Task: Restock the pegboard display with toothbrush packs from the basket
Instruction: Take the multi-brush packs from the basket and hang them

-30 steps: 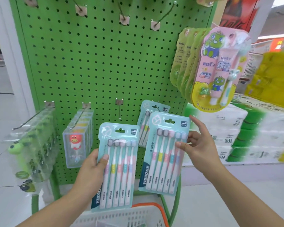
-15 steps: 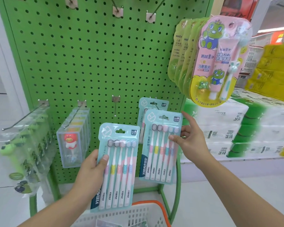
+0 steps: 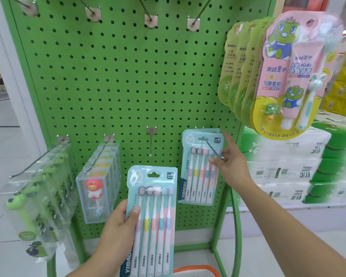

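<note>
Right hand (image 3: pixel 231 162) grip pinching hung pack (image 3: pixel 201 166), now threaded onto hook (image 3: pixel 211 146); left hand (image 3: pixel 122 222) still gripping second pack (image 3: pixel 153 216).

green pegboard (image 3: pixel 108 86), teal toothbrush pack (image 3: pixel 154 212), orange-rimmed basket (image 3: pixel 196 269).

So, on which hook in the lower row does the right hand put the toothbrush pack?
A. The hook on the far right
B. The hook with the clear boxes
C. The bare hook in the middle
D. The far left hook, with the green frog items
A: the right hand holds the toothbrush pack on the rightmost lower hook, whose wire passes through the pack's hang hole; the middle hook is bare.
</note>
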